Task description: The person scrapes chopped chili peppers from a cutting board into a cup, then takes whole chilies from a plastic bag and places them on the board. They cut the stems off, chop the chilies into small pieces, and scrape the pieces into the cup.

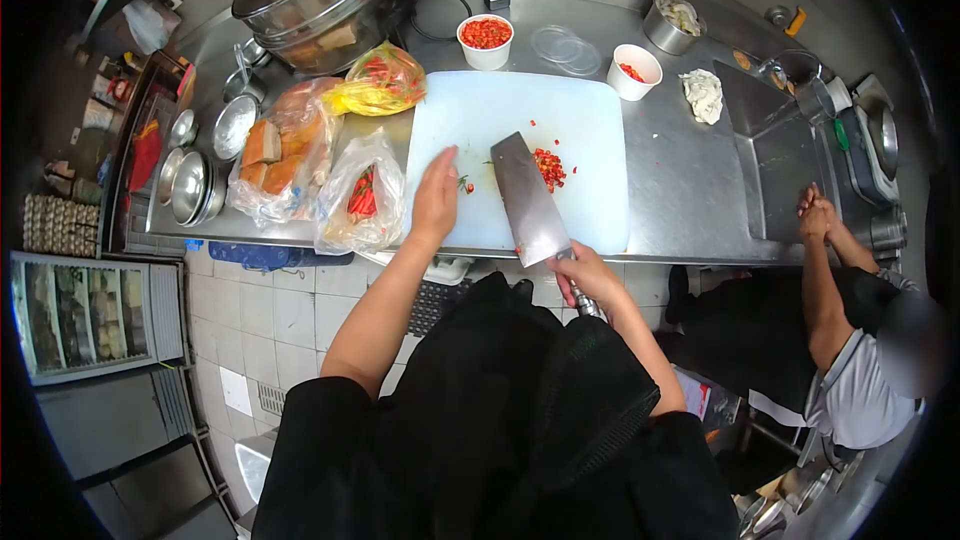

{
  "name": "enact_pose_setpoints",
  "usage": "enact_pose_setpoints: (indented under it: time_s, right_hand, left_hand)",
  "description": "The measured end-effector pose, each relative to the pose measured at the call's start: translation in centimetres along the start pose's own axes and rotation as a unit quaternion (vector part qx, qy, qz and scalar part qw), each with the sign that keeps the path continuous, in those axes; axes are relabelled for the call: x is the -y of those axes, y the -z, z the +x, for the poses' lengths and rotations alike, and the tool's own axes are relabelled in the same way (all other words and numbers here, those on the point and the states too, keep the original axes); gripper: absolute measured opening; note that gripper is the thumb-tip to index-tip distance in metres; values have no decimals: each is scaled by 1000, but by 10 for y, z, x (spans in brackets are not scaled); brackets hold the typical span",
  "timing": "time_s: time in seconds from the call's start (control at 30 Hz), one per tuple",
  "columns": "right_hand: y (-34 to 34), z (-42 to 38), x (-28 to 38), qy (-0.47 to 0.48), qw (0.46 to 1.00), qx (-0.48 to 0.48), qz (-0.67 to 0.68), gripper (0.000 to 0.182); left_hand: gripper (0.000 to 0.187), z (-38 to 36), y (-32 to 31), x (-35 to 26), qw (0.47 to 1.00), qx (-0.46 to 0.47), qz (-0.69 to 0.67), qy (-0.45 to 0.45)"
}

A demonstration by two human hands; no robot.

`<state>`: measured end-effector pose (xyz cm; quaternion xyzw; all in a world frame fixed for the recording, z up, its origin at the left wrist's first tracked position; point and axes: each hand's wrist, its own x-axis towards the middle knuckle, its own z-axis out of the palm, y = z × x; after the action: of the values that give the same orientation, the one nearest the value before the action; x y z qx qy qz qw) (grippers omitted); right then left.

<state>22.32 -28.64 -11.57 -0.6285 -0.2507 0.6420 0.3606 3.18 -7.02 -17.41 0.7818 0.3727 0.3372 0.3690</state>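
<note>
A broad cleaver (530, 202) is held by its handle in my right hand (588, 278), its blade lying over the white cutting board (590, 110). Chopped red chili (548, 169) sits against the blade's right side, with a few bits scattered around. My left hand (436, 198) is over the board's left edge, fingers stretched out and holding nothing. Close to its fingertips lie some small chili scraps (465, 185). Left of that hand, an open plastic bag (361, 198) holds whole red chilies.
Behind the board stand a full chili tub (486, 43) and a partly filled tub (635, 73). Bagged bread-like blocks (275, 155), a yellow bag (375, 80) and metal bowls (192, 188) are at left. A sink (775, 160) and another person (845, 340) are at right.
</note>
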Motion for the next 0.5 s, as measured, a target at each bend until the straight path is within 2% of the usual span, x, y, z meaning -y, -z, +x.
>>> enact_pose_setpoints:
  time_s: [0.03, 0.13, 0.2, 0.3, 0.5]
  right_hand:
    - [-3, -3, -5, -7, 999, -14, 45, 22]
    - [-21, -3, -10, -7, 999, -3, 31, 23]
    - [-37, 2, -12, -12, 999, -6, 46, 25]
    - [-61, 9, -10, 3, 999, -6, 53, 19]
    - [-90, 22, -15, 0, 999, 19, 44, 18]
  left_hand:
    - [39, 6, 2, 2, 998, -40, 19, -34]
    - [40, 22, -3, 11, 994, -73, 78, -28]
    - [42, 26, -10, 11, 996, -64, 62, -17]
    - [44, 28, -17, 8, 986, -37, 156, -52]
    - [44, 26, -15, 8, 983, -46, 163, -68]
